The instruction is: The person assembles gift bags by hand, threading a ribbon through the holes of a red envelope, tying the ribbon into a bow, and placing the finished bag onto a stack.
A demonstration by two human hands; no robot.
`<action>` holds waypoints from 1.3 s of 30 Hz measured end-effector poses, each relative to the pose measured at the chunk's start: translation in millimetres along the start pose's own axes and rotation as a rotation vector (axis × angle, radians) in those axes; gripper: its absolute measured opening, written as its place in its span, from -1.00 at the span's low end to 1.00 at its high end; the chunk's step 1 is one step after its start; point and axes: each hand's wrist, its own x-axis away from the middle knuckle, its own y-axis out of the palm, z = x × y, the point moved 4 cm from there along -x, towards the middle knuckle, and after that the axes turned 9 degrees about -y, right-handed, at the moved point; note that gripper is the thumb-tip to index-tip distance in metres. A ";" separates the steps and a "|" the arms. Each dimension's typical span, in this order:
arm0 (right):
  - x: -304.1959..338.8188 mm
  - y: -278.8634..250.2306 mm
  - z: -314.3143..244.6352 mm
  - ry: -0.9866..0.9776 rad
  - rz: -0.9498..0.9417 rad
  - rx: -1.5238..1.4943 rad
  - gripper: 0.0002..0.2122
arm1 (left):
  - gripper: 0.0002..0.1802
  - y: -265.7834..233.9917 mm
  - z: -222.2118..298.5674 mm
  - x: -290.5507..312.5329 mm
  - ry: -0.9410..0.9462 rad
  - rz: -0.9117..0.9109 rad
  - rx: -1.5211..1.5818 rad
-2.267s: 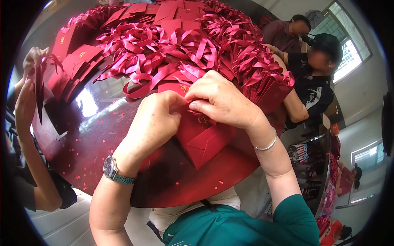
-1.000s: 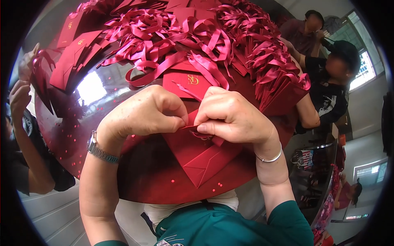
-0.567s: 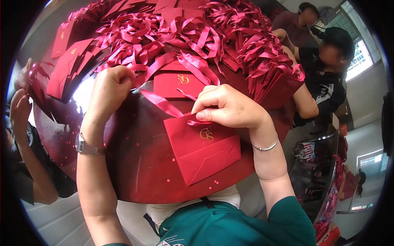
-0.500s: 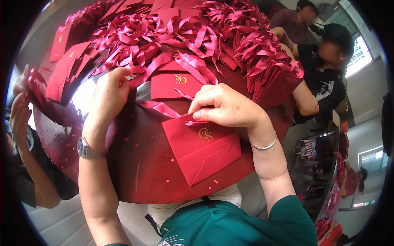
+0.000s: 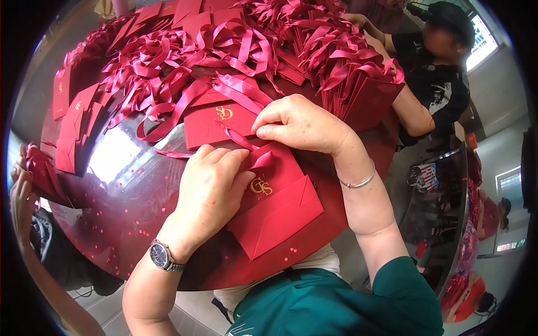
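Observation:
A small red paper gift bag (image 5: 280, 218) with a gold monogram lies flat on the table in front of me, its folded bottom toward me. A dark pink ribbon (image 5: 261, 161) runs through its top edge. My left hand (image 5: 216, 179) is closed at the bag's upper left corner, fingers bent over the ribbon; a loose ribbon end sticks out past it. My right hand (image 5: 302, 124) pinches just above the top edge, where the ribbon passes; its fingertips partly hide what they hold. Right behind lies another red bag (image 5: 204, 126) with its ribbon spread over it.
Heaps of ribboned red bags (image 5: 358, 101) fill the far side of the round dark red table (image 5: 134, 235). More bags (image 5: 75, 126) stand at the left. A co-worker's hand (image 5: 22, 190) holds bags at the left edge; another person (image 5: 443, 73) sits at the right. Tiny red dots are scattered about.
My left hand has come from the far left down to the bag's top edge. My right hand has shifted slightly up and away from me. The view has turned a little.

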 end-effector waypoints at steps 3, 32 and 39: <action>0.4 -0.6 -5.6 0.012 -0.051 0.025 -0.83 | -0.61 -6.1 -0.7 0.4 -0.027 -0.034 0.026; -0.4 51.9 -60.1 -0.879 0.484 0.776 -0.87 | -0.76 -47.4 -50.2 -7.3 -0.481 -0.324 0.409; 1.0 58.3 -64.4 -0.940 0.430 0.749 -0.88 | -0.72 -43.3 -62.9 -4.1 -0.480 -0.538 0.449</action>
